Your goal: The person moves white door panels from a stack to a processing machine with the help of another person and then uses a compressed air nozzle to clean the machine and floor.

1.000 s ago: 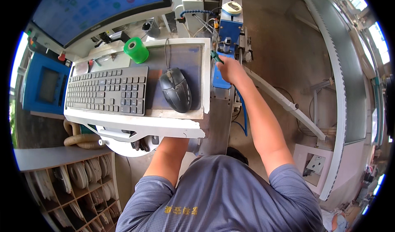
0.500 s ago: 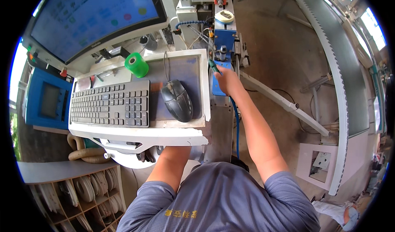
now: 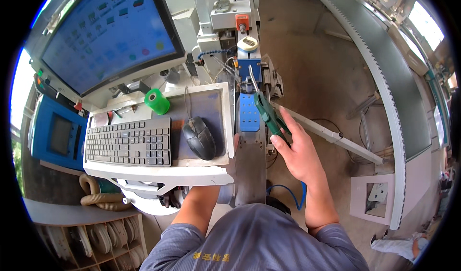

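A green air blow gun (image 3: 270,115) with a bent metal nozzle is in my right hand (image 3: 300,153), which has its thumb against the handle and its fingers partly extended along it. The nozzle reaches over a blue block with holes (image 3: 249,112) on the machine's metal rail. From near my right wrist a blue air hose (image 3: 300,203) loops down. My left forearm (image 3: 200,206) goes under the white tray (image 3: 192,177); the tray hides most of that hand, and only a skin-coloured sliver shows at its right edge.
The tray carries a black keyboard (image 3: 127,143), a mouse (image 3: 199,139) and a green roll (image 3: 157,102). A monitor (image 3: 110,35) stands behind. Along the right runs a long rail with a toothed edge (image 3: 389,107). Slotted shelves (image 3: 103,240) with coiled strips stand at lower left.
My right hand has moved back toward me and slightly right, tilting the blow gun so its body and nozzle show. The blue hose has gone slack into a loop. My view has shifted slightly.
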{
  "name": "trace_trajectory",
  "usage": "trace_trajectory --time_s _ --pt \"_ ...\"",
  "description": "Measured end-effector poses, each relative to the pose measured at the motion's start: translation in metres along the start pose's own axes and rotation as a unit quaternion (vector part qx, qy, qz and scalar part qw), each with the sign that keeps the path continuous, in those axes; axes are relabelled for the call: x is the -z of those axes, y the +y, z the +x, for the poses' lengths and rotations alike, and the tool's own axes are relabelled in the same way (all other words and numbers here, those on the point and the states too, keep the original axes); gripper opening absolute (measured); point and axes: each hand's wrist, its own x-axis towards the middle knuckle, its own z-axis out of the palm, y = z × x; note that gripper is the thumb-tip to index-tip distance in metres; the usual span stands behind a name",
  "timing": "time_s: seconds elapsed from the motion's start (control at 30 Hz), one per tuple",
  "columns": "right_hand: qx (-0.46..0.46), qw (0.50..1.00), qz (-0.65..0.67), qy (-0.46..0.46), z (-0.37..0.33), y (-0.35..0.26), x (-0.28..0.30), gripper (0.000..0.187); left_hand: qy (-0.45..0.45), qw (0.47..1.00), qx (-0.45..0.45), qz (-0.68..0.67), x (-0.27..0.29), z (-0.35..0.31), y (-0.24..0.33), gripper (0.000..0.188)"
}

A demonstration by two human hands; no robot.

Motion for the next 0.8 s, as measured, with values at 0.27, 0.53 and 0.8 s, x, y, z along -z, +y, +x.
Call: trace_trajectory --time_s 0.27,0.53,0.8 --pt "0.055 0.997 0.046 0.018 0.004 -0.03 0.022 0.06 0.008 1.0 -0.002 0.011 -0.008 -0.004 -0.003 0.068" --pt "-0.116 0.987 0.106 0.039 0.003 0.073 0.053 0.053 -0.049 0.998 0.009 -0.046 0.004 0.007 0.04 0.068" --pt "-0.224 0.952 0.205 -0.032 0.012 0.133 0.043 0.047 -0.064 0.993 0.015 0.094 0.001 0.005 0.026 0.075"
